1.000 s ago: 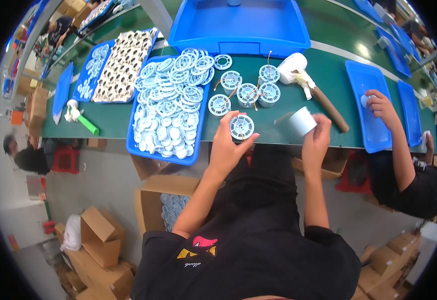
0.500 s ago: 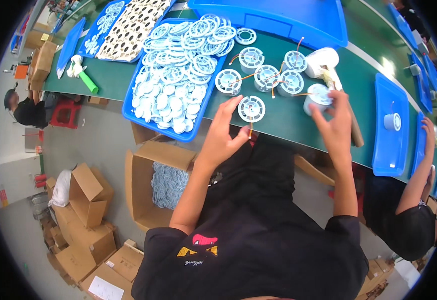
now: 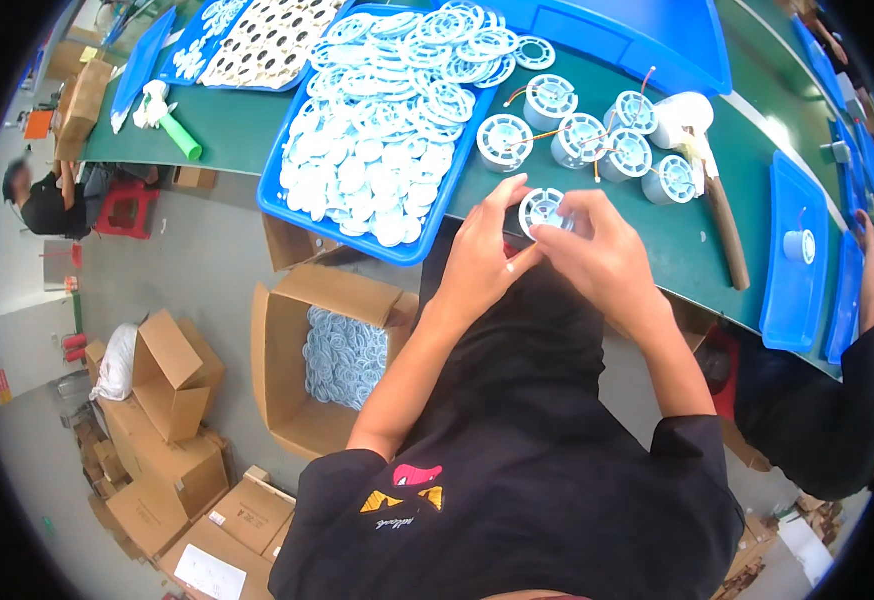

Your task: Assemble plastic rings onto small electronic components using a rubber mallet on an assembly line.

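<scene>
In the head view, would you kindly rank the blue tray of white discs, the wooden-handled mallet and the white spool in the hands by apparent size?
1. blue tray
2. mallet
3. white spool, held between the left hand and right hand

Black short-sleeved T-shirt, red-and-yellow chest graphic; bare forearms
</scene>
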A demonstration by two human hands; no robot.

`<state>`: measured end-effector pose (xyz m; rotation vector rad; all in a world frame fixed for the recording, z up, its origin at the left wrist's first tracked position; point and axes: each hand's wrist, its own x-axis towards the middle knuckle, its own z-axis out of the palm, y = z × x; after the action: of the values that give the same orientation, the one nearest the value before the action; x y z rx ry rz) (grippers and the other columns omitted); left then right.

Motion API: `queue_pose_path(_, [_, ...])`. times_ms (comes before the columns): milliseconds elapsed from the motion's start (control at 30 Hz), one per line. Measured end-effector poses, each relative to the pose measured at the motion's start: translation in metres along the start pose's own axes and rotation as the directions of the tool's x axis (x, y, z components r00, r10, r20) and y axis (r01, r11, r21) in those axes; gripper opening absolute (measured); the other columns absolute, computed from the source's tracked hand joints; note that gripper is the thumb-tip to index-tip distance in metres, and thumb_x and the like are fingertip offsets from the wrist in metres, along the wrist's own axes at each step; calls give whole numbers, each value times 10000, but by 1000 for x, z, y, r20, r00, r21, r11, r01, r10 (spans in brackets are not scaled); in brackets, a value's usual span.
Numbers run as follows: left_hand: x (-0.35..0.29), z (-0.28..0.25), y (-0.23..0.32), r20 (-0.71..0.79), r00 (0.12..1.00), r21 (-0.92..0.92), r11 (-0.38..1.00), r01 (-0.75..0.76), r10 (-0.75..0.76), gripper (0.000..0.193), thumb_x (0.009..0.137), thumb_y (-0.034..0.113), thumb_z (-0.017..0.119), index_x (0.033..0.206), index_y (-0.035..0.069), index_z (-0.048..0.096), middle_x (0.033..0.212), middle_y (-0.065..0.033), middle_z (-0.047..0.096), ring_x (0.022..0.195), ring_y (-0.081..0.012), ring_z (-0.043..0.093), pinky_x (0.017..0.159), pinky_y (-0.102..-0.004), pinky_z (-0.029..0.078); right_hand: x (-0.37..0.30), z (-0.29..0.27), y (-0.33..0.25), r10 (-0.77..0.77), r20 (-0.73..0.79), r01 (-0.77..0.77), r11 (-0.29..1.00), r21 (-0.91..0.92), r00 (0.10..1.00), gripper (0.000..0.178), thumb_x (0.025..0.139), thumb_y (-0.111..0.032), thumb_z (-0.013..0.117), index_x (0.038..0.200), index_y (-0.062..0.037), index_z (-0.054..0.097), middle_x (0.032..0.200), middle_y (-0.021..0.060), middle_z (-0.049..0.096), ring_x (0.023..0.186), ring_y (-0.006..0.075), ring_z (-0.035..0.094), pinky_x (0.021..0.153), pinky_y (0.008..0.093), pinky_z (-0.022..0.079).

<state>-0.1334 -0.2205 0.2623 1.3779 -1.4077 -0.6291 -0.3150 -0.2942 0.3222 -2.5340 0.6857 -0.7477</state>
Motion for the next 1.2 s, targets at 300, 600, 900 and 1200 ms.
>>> queue_pose_path(300, [0, -2, -14, -17, 980, 79, 977, -198, 200, 779, 769, 168, 936, 1423, 66, 525, 1300, -173, 684, 1188, -374, 675, 983, -450, 548, 46, 1, 6, 485, -51, -445, 834, 325, 873, 61, 953, -4, 687, 960, 27, 635, 913, 126, 647, 771, 252, 658, 671, 358, 507])
queue_pose_path(600, [15, -14, -3, 116, 967, 120, 963, -240, 226, 602, 808, 215, 876, 1331, 31, 642, 1221, -184, 657, 1076, -409, 657, 924, -473, 538, 91, 12, 5, 189, -143, -224, 931, -290, 971, 148, 952, -94, 681, 1062, 3, 662, 1038, 158, 653, 894, 379, 690, 726, 454, 566])
queue_pose_path(900, [10, 1, -16, 180, 976, 134, 980, -150, 124, 625, 903, 159, 747, 1482, 75, 528, 1320, -148, 581, 1240, -342, 548, 1101, -453, 426, 135, 110, -50, -320, 350, 380, 918, -115, 880, 221, 806, -49, 693, 1024, -21, 715, 1121, 136, 625, 1019, 295, 698, 798, 401, 620])
queue_pose_path(1200, [13, -7, -16, 66, 986, 52, 986, -159, 156, 619, 886, 184, 756, 1450, 48, 538, 1263, -161, 571, 1163, -338, 554, 1033, -449, 442, 141, 116, -50, -177, 318, 215, 972, -89, 932, 146, 802, -9, 675, 939, 23, 715, 1024, 178, 631, 951, 316, 730, 803, 407, 620])
